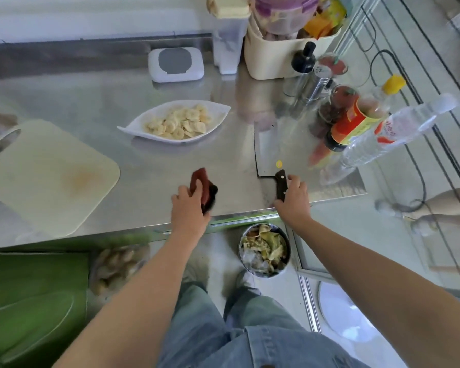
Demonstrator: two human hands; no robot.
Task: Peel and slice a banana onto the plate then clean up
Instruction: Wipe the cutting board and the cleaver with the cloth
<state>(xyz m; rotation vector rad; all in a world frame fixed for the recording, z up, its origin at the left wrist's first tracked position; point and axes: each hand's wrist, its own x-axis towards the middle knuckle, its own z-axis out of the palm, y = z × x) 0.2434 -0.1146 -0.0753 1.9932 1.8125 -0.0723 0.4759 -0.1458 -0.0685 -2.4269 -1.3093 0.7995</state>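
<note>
A white leaf-shaped plate (133,126) on the steel counter holds several banana slices (179,124). My left hand (189,208) grips a dark red cloth (203,185) near the counter's front edge. My right hand (294,200) holds the dark handle of a cleaver (266,150), whose broad blade lies flat on the counter, pointing away from me. A pale cutting board (45,173) lies at the left. On the floor below the counter edge, a round bin (264,252) holds peels and scraps.
Bottles and jars (356,123) crowd the counter's right side beside the cleaver. A cream basket (274,57) with containers and a white box (175,65) stand at the back. The counter's front edge (144,229) runs just under my wrists. A green object sits lower left.
</note>
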